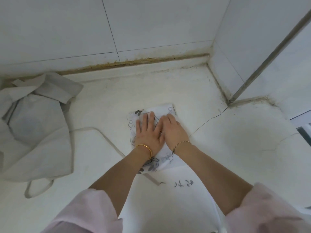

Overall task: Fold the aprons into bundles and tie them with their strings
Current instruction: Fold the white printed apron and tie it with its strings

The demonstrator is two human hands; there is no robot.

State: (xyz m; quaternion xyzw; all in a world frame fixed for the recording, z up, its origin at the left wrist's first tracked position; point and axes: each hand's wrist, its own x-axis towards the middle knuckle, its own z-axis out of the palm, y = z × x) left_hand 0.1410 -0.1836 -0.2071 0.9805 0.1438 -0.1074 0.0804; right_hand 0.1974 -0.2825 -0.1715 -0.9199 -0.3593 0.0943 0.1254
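Observation:
A white apron with grey and black cartoon prints (165, 110) lies folded into a narrow strip on the white counter (235, 140). My left hand (148, 132) lies flat on it with fingers spread. Beside it, touching, my right hand (173, 129) presses flat on the same fold. The apron's near end (156, 164) shows below my wrists. A white string (107, 137) runs from the left across the counter and passes under the folded apron. A plain grey-white apron (38, 125) sits crumpled at the left, its strap loop (38, 188) hanging toward me.
Tiled walls meet the counter at the back and right, with a dirty seam (134, 62) along the joint. A metal frame edge (269, 59) slants down at the right. A crack (208, 119) crosses the counter. Handwritten marks (184, 184) are on the white cloth near me.

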